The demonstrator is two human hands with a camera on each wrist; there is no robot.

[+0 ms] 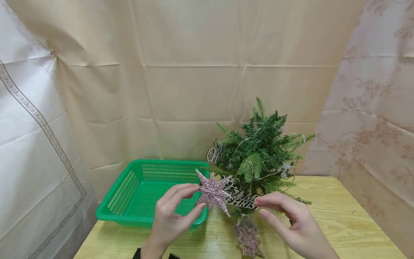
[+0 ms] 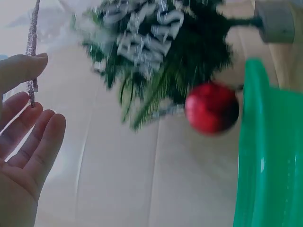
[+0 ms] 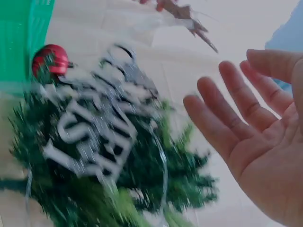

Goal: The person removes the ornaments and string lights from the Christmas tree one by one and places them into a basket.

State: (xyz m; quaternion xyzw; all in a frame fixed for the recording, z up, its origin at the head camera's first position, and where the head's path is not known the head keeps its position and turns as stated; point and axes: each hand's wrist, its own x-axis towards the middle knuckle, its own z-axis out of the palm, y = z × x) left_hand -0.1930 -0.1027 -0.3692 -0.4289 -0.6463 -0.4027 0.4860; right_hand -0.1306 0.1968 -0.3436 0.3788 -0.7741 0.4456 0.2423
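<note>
My left hand (image 1: 174, 208) pinches a glittery pink star (image 1: 213, 192) between thumb and fingers, in front of a small green Christmas tree (image 1: 262, 151). In the left wrist view the star (image 2: 32, 42) appears edge-on. My right hand (image 1: 294, 223) is at the tree's lower front, fingers extended and slightly bent. Its palm (image 3: 265, 161) holds nothing in the right wrist view. Close by its fingertips in the head view is a silvery letter ornament (image 1: 244, 201) on the tree. A red ball (image 2: 211, 109) hangs at the tree's basket side.
A green plastic basket (image 1: 113, 196) stands left of the tree on the wooden table (image 1: 343, 212). Another glittery pink star shape (image 1: 249, 240) is low in front of the tree. A round letter ornament (image 1: 213, 154) hangs at its left. Cloth (image 1: 194, 90) covers the wall behind.
</note>
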